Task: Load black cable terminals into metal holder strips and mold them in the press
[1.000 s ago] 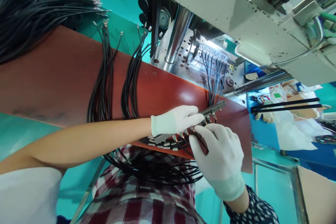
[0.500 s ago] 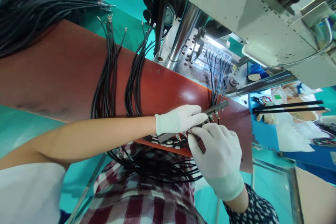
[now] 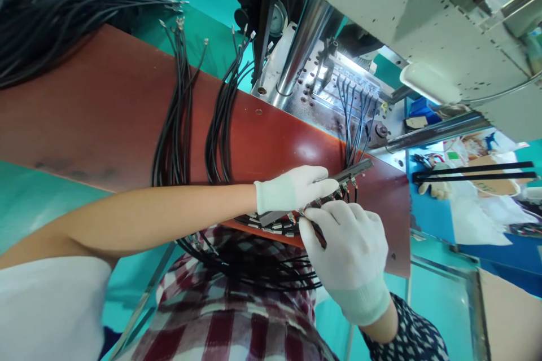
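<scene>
My left hand (image 3: 298,187), in a white glove, lies over a narrow grey metal bar (image 3: 359,168) and grips it near its middle. Small metal cable ends stick out along the bar's near edge. My right hand (image 3: 347,254), gloved too, has thumb and forefinger pinched on one of these cable ends (image 3: 301,211); the other fingers are curled. Under the bar, at the board's near edge, lie more black cables (image 3: 271,230) with metal tips, and their loops (image 3: 254,273) hang by my lap.
Two cable bundles (image 3: 173,124) (image 3: 220,135) lie across the red-brown board (image 3: 271,146). A large cable pile (image 3: 63,17) sits at the far left. Ahead stands a press with steel posts (image 3: 302,45); cables (image 3: 353,113) run into its lit mold. A blue table (image 3: 432,217) holds clutter at right.
My right hand has shifted slightly left along the bar, still pinching. The left hand keeps its hold. The whole view has moved a little.
</scene>
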A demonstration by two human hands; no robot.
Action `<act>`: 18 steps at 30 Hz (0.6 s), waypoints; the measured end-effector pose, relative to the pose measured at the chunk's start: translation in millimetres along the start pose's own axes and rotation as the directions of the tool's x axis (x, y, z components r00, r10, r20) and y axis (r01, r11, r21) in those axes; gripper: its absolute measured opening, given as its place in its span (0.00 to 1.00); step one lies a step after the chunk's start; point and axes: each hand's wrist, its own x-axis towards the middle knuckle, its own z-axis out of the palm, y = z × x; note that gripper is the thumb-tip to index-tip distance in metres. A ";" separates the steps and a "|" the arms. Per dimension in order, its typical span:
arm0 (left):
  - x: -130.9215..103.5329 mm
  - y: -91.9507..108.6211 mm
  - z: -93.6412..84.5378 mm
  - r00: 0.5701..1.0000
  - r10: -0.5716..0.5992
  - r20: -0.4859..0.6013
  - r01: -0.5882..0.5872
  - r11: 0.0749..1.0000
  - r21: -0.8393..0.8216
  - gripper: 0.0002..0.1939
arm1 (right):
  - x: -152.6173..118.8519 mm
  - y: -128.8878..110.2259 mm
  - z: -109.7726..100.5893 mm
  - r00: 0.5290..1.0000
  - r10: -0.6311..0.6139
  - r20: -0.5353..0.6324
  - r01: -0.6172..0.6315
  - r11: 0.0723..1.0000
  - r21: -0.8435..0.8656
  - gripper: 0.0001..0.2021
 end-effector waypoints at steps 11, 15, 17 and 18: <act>0.5 -4.7 2.1 0.999 0.043 -0.023 -0.042 0.997 0.061 0.17 | -1.2 -16.8 10.0 0.998 -0.058 0.004 0.057 0.998 0.031 0.12; -1.6 -3.6 1.7 0.998 -0.001 0.057 -0.001 0.999 0.043 0.20 | 11.8 38.6 -14.3 0.997 -0.067 -0.044 0.071 0.994 0.087 0.09; -0.8 0.7 0.1 0.996 -0.028 0.090 0.020 0.996 0.084 0.21 | 20.2 84.0 -25.1 0.997 -0.054 -0.056 0.051 0.997 -0.049 0.12; 0.7 4.6 -0.6 0.995 -0.031 0.098 0.018 0.991 0.133 0.22 | 24.0 105.6 -28.6 0.994 -0.105 0.037 0.108 0.991 -0.081 0.15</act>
